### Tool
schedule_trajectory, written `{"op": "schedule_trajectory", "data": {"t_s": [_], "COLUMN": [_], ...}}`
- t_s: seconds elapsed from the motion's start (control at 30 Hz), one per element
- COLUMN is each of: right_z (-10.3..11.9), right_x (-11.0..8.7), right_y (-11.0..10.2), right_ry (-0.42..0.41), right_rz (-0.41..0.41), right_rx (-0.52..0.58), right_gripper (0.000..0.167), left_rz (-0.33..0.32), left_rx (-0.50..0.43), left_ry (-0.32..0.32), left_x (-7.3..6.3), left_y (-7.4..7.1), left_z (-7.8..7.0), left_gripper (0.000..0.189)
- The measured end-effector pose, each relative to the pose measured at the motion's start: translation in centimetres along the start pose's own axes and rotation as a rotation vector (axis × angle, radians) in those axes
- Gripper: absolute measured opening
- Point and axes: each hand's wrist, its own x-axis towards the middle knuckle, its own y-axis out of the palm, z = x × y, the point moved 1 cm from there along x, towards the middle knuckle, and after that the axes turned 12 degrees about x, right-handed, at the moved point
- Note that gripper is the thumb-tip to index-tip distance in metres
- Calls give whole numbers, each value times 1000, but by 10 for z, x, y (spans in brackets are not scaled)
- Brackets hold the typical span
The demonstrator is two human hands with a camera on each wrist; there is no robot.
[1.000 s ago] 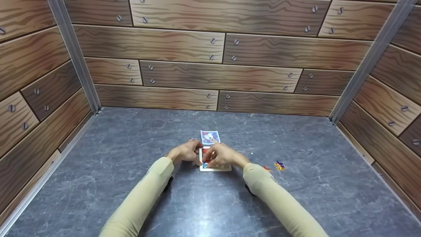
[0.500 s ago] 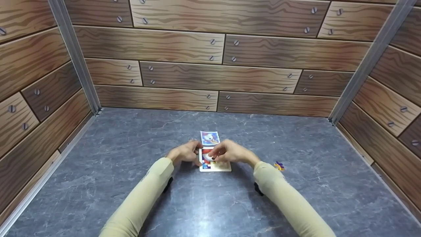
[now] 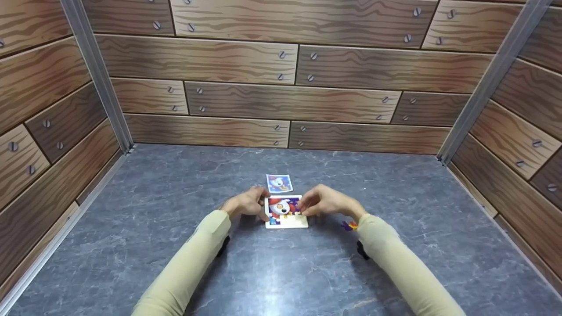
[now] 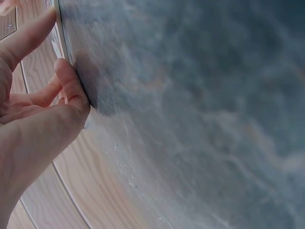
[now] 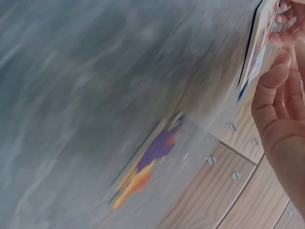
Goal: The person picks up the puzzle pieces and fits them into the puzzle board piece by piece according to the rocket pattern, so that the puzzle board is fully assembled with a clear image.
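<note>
A small jigsaw puzzle (image 3: 281,207) in a cream frame lies on the grey table, its upper part showing a white and red cartoon figure. Its lower right is bare cream. My left hand (image 3: 248,202) holds the frame's left side, thumb by the lower corner and a finger by the upper one; in the left wrist view, fingertips touch the frame's edge. At the puzzle's right edge hovers my right hand (image 3: 327,202), fingers loosely bent, with nothing visible between them. Loose purple, yellow and orange puzzle pieces (image 5: 152,157) lie on the table in the right wrist view.
A printed picture card (image 3: 279,183) with a similar cartoon lies just beyond the puzzle. Wood-patterned walls (image 3: 290,101) enclose the table at the back and both sides. My right sleeve (image 3: 386,241) partly covers the loose pieces.
My right hand has moved right, from over the puzzle's middle to its right edge, uncovering the cartoon figure. My left hand has stayed on the frame.
</note>
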Motion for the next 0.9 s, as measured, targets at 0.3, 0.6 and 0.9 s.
{"op": "schedule_trajectory", "data": {"t_s": [0.3, 0.6, 0.9], "right_z": [-11, -23, -37], "right_x": [-25, -51, -69], "right_y": [-17, -37, -49], "right_ry": [112, 123, 134], "right_rz": [18, 45, 44], "right_rx": [51, 29, -21], "right_gripper": [33, 32, 25], "left_rz": [5, -5, 3], "left_rx": [23, 65, 51], "left_ry": [-4, 17, 15], "left_x": [0, 0, -1], "left_y": [0, 0, 0], "left_z": [-1, -3, -3], "left_gripper": [66, 64, 63]}}
